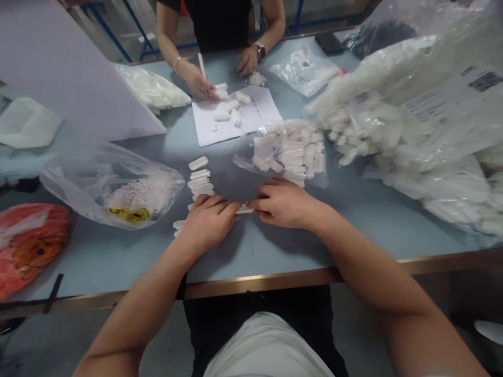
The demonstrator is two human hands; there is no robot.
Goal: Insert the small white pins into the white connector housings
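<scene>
In the head view, a small white plastic piece [245,209] lies low over the table between my two hands. The fingers of my left hand [212,220] are closed on its left end. At its right end, my right hand [286,203] pinches it with bent fingers. Beside and behind my left hand runs a column of similar white plastic pieces [200,175], partly hidden by that hand. Just beyond my right hand, an open clear bag [282,146] spills more white pieces.
Left is a clear bag of tiny white parts [137,196], with a red bag [33,246] farther out. Large bags of white pieces [393,120] fill the right. Across the table, a co-worker's hand [198,81] holds a white stick above a paper sheet [259,112].
</scene>
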